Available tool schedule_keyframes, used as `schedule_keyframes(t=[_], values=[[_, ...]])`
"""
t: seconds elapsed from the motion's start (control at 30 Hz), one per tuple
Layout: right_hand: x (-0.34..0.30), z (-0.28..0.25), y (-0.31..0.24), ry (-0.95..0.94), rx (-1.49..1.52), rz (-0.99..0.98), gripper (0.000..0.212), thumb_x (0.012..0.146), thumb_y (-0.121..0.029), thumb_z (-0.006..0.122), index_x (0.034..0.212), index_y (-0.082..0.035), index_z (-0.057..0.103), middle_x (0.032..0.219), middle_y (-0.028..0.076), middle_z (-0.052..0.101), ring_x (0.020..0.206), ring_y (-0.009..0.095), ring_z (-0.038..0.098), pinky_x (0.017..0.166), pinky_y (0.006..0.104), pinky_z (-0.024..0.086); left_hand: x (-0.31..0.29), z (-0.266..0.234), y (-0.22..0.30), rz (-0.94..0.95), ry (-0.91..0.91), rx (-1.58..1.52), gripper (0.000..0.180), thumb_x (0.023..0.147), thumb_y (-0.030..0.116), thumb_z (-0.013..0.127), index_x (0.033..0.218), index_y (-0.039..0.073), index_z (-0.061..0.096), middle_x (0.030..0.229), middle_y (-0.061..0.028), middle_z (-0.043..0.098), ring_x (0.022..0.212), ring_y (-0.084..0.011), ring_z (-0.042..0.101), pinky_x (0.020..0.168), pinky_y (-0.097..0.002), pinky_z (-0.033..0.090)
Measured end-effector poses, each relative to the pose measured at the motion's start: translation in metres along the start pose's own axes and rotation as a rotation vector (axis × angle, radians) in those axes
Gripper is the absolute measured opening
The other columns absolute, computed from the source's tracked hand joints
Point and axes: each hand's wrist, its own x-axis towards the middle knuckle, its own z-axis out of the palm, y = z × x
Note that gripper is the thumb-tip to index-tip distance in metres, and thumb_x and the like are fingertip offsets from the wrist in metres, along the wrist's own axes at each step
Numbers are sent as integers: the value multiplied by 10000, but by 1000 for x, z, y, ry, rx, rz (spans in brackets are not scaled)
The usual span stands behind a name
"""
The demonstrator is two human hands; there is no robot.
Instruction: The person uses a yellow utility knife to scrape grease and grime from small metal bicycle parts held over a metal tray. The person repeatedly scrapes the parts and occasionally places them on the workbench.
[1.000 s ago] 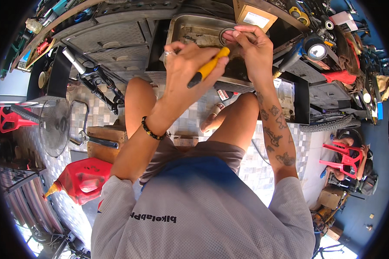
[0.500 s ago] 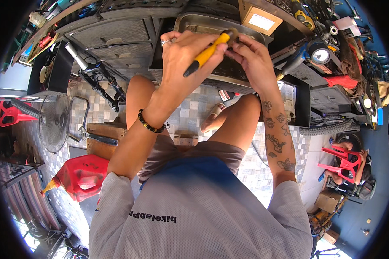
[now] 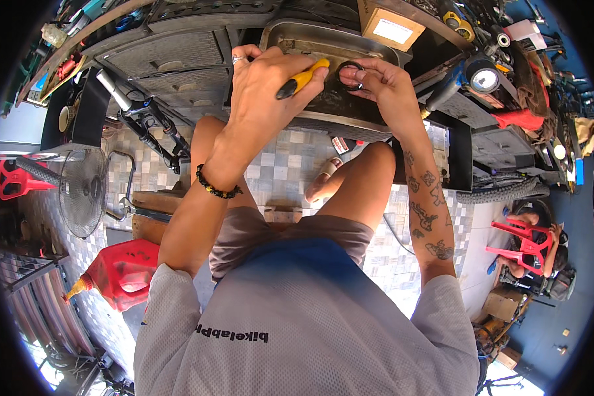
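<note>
My left hand (image 3: 270,86) is closed around a tool with a yellow and black handle (image 3: 301,81); its working end is hidden and its kind cannot be made out. To its right, my right hand (image 3: 388,82) pinches a thin black ring (image 3: 340,74) between thumb and fingers. The ring stands tilted, apart from the tool. Both hands are above a shallow metal tray (image 3: 350,111) with a dirty, wet-looking bottom.
A cardboard box (image 3: 393,30) with a white label stands behind the tray. On the left are a bicycle fork (image 3: 148,119), a fan (image 3: 84,191) and a red jug (image 3: 122,274). Another person sits on a red chair (image 3: 525,245) at the far right.
The hands have moved apart: the left drew back left with the yellow-handled tool, away from the ring. The black ring now shows plainly in my right hand.
</note>
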Motion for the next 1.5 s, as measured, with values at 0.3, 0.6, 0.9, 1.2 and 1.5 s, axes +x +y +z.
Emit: schedule_keyframes(t=[0.3, 0.6, 0.9, 1.2, 1.5], values=[[0, -1, 3, -41, -67, -44, 284, 1153, -4, 596, 1407, 85, 687, 1176, 153, 849, 1104, 203, 830, 941, 328, 659, 7, -4, -2, 252, 107, -148, 161, 984, 255, 900, 1063, 115, 906, 1014, -41, 877, 845, -199, 749, 990, -386, 428], [0, -4, -1, -64, -111, -112, 267, 1179, -51, 603, 1416, 28, 699, 1250, 141, 845, 1160, 212, 824, 998, 339, 654, 7, -7, -13, 184, 59, -98, 176, 982, 307, 883, 1013, 134, 896, 939, -23, 862, 847, -208, 758, 991, -407, 414], [4, 8, -2, 110, 152, -52, 307, 1175, -65, 635, 1462, 30, 688, 1320, 154, 818, 1235, 229, 797, 1073, 384, 657, -15, 11, 0, 73, 97, -164, 148, 962, 199, 905, 925, 61, 867, 805, -66, 808, 730, -212, 698, 952, -385, 410], [13, 3, -1, 166, 20, 16, 187, 1109, -114, 769, 1270, -47, 702, 1159, 89, 859, 1003, 151, 827, 820, 262, 577, -14, 14, 2, 13, 34, -86, 219, 976, 291, 881, 917, 81, 877, 729, -83, 750, 685, -261, 664, 931, -387, 431], [13, 8, 8, 172, 112, -55, 154, 1131, -108, 745, 1248, -64, 655, 1176, 126, 860, 1011, 164, 832, 850, 285, 608, -13, 14, 6, 85, 182, -130, 132, 986, 208, 884, 1024, 82, 887, 862, -63, 829, 764, -215, 728, 919, -381, 417]])
